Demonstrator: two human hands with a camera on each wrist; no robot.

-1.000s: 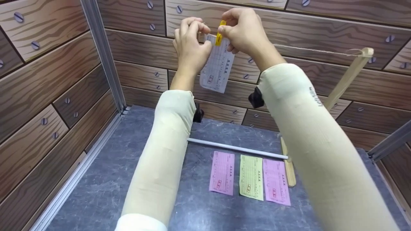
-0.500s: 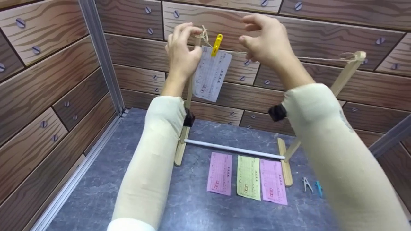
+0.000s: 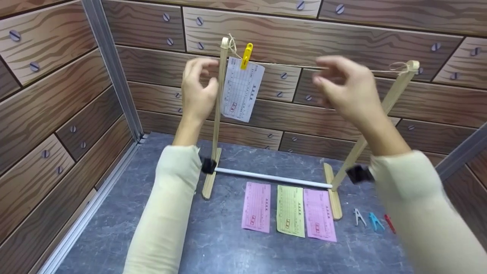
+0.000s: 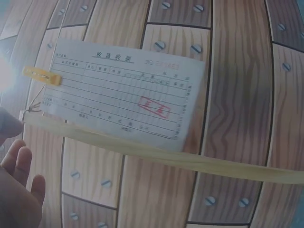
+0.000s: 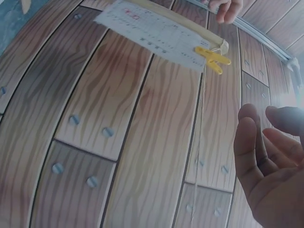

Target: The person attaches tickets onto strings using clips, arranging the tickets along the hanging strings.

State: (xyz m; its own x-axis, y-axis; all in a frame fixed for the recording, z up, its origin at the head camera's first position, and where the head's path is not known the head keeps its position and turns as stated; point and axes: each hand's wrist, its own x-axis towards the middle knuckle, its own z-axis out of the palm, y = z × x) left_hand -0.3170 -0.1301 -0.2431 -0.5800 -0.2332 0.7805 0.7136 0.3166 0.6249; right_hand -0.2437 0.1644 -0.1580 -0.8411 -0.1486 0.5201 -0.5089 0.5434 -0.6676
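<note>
A white printed slip [image 3: 242, 89] hangs from the string [image 3: 289, 65] near the left post [image 3: 217, 102], held by a yellow clothespin [image 3: 246, 56]; the left wrist view shows the slip [image 4: 118, 90] and clothespin [image 4: 42, 76] close up. My left hand [image 3: 199, 91], fingers loosely bent and holding nothing, is just left of that post. To the right, my right hand [image 3: 352, 89] is in front of the string, fingers bent and empty. In the right wrist view the hand [image 5: 273, 161] is apart from the yellow clothespin [image 5: 213, 59].
On the table [image 3: 228, 251] lie a pink slip [image 3: 257, 207], a green slip [image 3: 290, 211] and another pink slip [image 3: 320, 215]. Right of them are grey [image 3: 358, 217], blue [image 3: 376, 222] and red [image 3: 389, 223] clothespins. A white rod [image 3: 272, 177] joins the stand's feet; the right post [image 3: 392, 93] leans outward.
My right hand has let go of the yellow clothespin and moved right and down. My left hand has come away from the slip's upper corner, leftward and down. The slip hangs from the string.
</note>
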